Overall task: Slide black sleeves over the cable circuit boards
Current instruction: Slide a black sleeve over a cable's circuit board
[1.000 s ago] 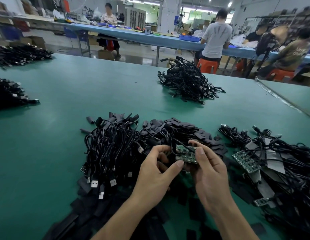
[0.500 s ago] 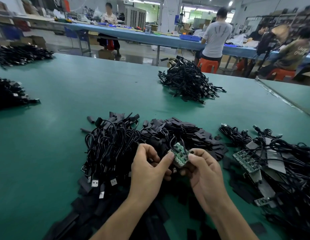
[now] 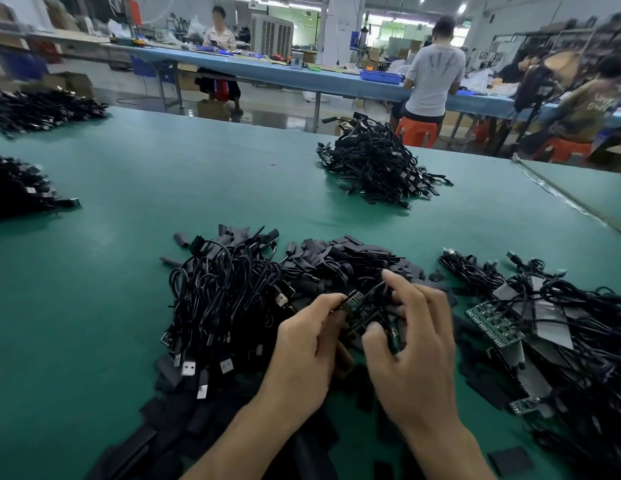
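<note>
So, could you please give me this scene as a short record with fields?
left hand: pinches one end of the board
right hand: grips the board's other end, forefinger raised
board: green face bare, no sleeve over it yet
sleeves: loose black heap behind the hands
cables: pile left of the hands
spare boards: among cables, to the right
far pile: cables, farther back
table: green top
</note>
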The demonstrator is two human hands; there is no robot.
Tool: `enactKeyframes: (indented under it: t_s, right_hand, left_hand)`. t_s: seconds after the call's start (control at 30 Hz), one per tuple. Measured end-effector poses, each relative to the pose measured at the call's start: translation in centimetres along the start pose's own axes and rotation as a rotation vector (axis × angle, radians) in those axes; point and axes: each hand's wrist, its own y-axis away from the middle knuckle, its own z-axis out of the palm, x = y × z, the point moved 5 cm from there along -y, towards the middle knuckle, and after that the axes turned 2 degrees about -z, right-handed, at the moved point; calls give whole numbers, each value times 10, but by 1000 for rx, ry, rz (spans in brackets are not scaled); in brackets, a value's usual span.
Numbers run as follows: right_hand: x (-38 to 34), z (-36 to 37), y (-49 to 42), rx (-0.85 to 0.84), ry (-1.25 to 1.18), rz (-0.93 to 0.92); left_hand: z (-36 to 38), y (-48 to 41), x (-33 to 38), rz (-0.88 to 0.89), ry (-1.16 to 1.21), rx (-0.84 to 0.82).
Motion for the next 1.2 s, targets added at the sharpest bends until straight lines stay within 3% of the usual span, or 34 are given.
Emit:
enactKeyframes:
  t_s: [0.1,0.23,0.33,0.43,0.77,1.2]
  right_hand:
    - [-5,0,0,-26,230,-129]
    - [2,5,1,-113,288,-80]
    - [6,4,-1,-104,200,-9]
    - [10,6,-3,-134,-24,86]
    - [16,21,-3,-432,-767,344]
    - [20,37,0,-494,-969,527]
  left_hand:
    - [-8,-3,5,171,-270,34]
    - [-15,-5,10,238,-390,82]
    - [-19,-7,8,138,-290,156]
    - [-18,-9,5,96,-165,119]
    - [-14,-9,-5,-220,428,18]
    - [-10,-11,-10,-283,515,-87]
